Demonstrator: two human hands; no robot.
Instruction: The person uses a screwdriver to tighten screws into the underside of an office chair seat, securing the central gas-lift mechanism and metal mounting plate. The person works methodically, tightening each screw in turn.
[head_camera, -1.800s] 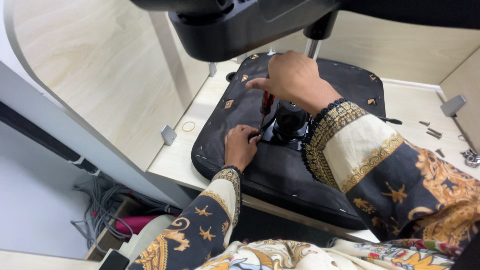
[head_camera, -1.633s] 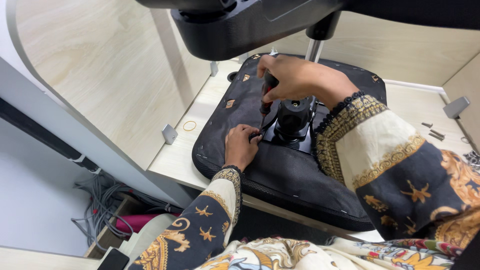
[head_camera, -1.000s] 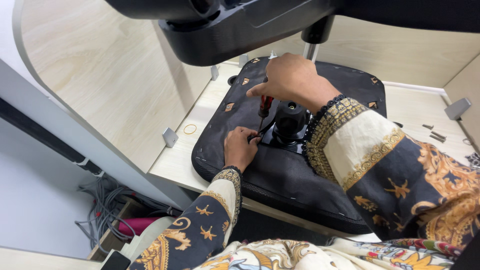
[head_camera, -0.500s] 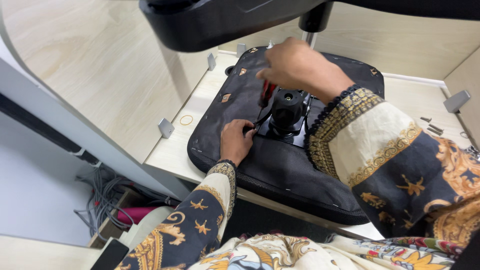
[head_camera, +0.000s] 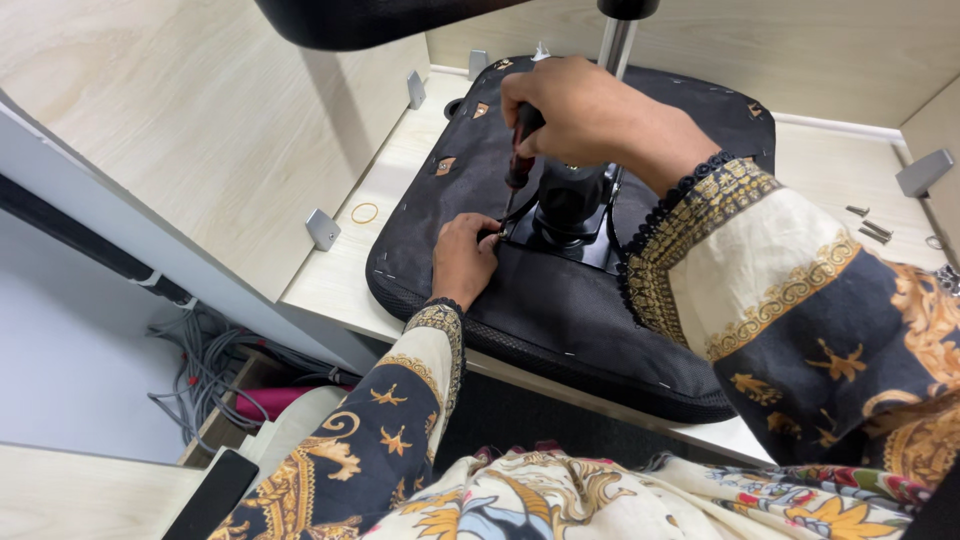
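Black fabric covers one upturned chair seat (head_camera: 560, 300), laid on a pale wooden table (head_camera: 340, 270). One red-and-black screwdriver (head_camera: 519, 160) is gripped by the right hand (head_camera: 580, 110), fingers closed round its handle, above the seat's single black metal mount (head_camera: 570, 205). The left hand (head_camera: 463, 260) is pressed on the seat beside the mount, fingertips pinched at the screwdriver's tip. Two loose screws (head_camera: 872, 225) are seen right of the seat.

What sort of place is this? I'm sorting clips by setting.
Probably an office workstation used for furniture assembly: an upturned chair seat lies on a light wooden desk, loose screws beside it, cables below.
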